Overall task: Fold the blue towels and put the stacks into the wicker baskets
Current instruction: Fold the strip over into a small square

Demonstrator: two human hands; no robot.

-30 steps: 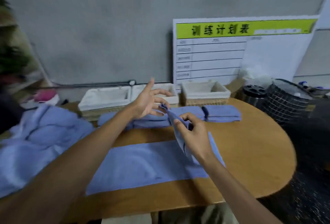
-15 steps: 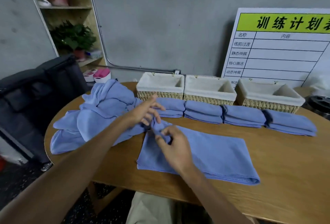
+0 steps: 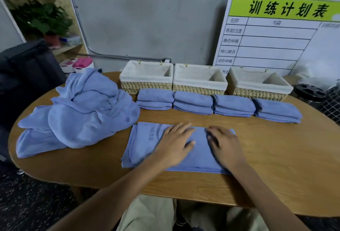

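Head view, looking down on an oval wooden tabletop point(image 3: 276, 157). Nearest the front edge, a half-folded blue towel point(image 3: 147, 138) lying flat, with raised letters "NESS" showing on its left part. Left hand point(image 3: 174, 144) and right hand point(image 3: 225, 145) both palm-down on that towel, side by side and close together, fingers spread and pointing away; neither grip closed on anything, just pressing flat on the cloth. Behind the towel, four folded stacks in a row, touching or nearly touching one another: first stack point(image 3: 155, 100), second stack point(image 3: 193, 103), third stack point(image 3: 233, 105), fourth stack point(image 3: 276, 113), each looking about two towels high, all on the tabletop and none inside a basket. Behind the stacks, three wicker baskets with pale cloth liners along the back edge: left basket point(image 3: 145, 85), middle basket point(image 3: 199, 87), right basket point(image 3: 257, 92); nothing to be seen in any of them except liner. To the left, a loose heap point(image 3: 79, 113) of unfolded blue towels, spilling toward the tabletop's left edge and just beside the first stack. Against the grey wall at the right, a white chart board point(image 3: 276, 43) with a green header. At far left, a shelf with a potted plant point(image 3: 42, 21).
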